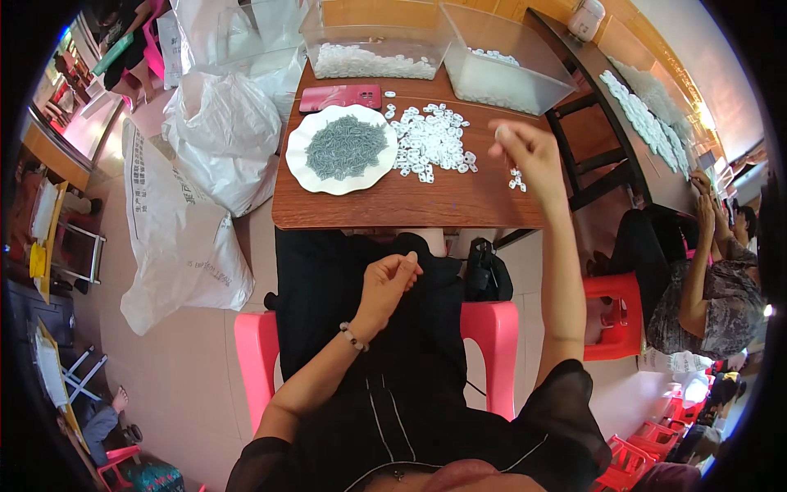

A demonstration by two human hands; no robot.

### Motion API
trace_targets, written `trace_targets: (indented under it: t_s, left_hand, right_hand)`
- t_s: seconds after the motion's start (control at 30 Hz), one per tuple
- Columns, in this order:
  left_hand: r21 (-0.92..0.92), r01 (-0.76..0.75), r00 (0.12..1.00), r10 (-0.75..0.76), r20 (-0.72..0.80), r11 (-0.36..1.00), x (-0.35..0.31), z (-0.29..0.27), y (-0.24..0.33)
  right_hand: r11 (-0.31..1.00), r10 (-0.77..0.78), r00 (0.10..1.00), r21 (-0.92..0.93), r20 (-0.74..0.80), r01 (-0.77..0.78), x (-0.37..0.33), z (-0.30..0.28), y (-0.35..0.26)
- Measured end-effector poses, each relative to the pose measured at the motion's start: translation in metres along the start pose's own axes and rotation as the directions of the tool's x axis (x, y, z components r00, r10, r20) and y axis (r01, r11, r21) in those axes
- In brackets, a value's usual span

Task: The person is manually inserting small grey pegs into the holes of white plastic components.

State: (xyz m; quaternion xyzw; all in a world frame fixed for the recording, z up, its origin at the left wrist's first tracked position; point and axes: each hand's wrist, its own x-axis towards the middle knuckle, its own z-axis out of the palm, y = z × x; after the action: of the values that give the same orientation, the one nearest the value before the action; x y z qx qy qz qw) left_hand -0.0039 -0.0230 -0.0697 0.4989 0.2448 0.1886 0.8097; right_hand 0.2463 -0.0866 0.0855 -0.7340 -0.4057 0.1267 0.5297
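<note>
My left hand [388, 289] is held above my lap, its thumb pressed to curled fingers. Whatever it may hold is hidden. Over the table's right side is my right hand [529, 154], thumb and fingertips together, and I cannot make out anything between them. Below and beside it lie several small white plastic pieces [516, 180] with holes. A larger loose pile of white pieces [430, 139] spreads across the middle of the wooden table [352, 211]. Left of that, a white scalloped plate [295, 164] carries a heap of small grey-green rod-shaped pieces [346, 148].
Behind the plate lies a pink phone [340, 98]. Two clear plastic bins [373, 41] [512, 86] with white pieces stand at the back. White sacks [184, 238] crowd the left floor. At right, a person [705, 303] works at a dark table [656, 184] beside a red stool [615, 316].
</note>
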Motion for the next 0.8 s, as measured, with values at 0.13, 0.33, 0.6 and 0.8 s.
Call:
trace_targets:
  t_s: [0.13, 0.33, 0.6, 0.8]
  left_hand:
    - [0.887, -0.261, 0.875, 0.481, 0.051, 0.381, 0.033, -0.042, -0.045]
    - [0.816, -0.3, 0.951, 0.218, 0.217, 0.495, 0.061, -0.089, -0.1]
    - [0.812, -0.078, 0.938, 0.318, -0.137, 0.578, 0.053, -0.086, -0.092]
    - [0.767, -0.031, 0.918, 0.322, -0.232, 0.64, 0.057, -0.083, -0.081]
  right_hand:
    - [0.981, -0.153, 0.971, -0.15, -0.183, 0.127, 0.085, -0.021, 0.007]
    - [0.984, -0.127, 0.938, -0.158, -0.321, 0.079, 0.231, -0.048, 0.032]
    - [0.829, -0.508, 0.805, -0.427, -0.306, 0.361, 0.202, -0.001, 0.03]
    - [0.99, -0.13, 0.853, 0.112, 0.506, 0.084, -0.018, 0.072, -0.011]
